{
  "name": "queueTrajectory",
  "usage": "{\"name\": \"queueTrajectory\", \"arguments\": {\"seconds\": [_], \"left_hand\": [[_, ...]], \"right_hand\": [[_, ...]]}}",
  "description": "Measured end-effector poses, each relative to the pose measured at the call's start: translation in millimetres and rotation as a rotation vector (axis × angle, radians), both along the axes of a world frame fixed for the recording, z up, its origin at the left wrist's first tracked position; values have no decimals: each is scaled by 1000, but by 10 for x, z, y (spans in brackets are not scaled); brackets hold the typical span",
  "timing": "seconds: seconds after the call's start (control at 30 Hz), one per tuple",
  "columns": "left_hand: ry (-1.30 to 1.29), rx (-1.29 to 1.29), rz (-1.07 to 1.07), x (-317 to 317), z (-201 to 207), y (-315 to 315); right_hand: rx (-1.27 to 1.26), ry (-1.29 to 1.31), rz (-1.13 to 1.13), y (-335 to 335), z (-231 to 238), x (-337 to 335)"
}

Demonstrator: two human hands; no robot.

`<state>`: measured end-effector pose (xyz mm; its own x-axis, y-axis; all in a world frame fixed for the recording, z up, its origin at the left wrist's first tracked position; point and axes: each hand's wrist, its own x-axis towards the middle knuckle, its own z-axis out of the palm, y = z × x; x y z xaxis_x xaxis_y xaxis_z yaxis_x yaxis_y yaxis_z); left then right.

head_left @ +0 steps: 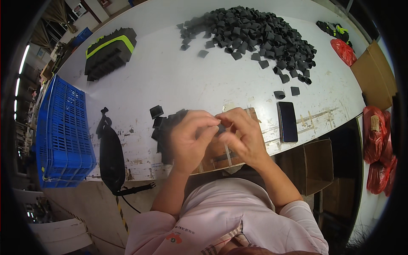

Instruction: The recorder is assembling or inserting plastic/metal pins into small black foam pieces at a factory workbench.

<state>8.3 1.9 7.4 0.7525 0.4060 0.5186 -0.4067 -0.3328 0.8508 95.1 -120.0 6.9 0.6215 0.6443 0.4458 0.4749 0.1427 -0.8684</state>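
My left hand and my right hand meet over the near edge of the table. Between their fingertips they pinch a small black tube-like piece, mostly covered by the fingers. Several flat black pieces lie in a loose heap just left of my left hand, which partly hides them. Under my hands a brown taped patch shows on the tabletop. Toward the back spreads a large pile of short black tube-like pieces, with a few strays nearer to me.
A smartphone lies right of my hands. At left are a blue plastic crate, a long black bag-like bundle and a stack of dark pieces with a yellow-green stripe. Red plastic bags and a cardboard box stand at right.
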Motion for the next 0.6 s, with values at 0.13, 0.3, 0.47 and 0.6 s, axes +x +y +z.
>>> {"name": "queueTrajectory", "arguments": {"seconds": [0.13,0.3,0.47,0.6], "left_hand": [[-78,-341,156,-26,-98,-68],[-190,-690,61,-92,-113,-32],[-158,-698,57,-105,-239,-96],[-162,-671,43,-96,-301,-45]], "right_hand": [[-92,-200,-41,20,174,-94],[-91,-366,-139,59,166,-92],[19,-409,-134,109,-58,-42],[35,-471,-177,162,-69,-79]]}}
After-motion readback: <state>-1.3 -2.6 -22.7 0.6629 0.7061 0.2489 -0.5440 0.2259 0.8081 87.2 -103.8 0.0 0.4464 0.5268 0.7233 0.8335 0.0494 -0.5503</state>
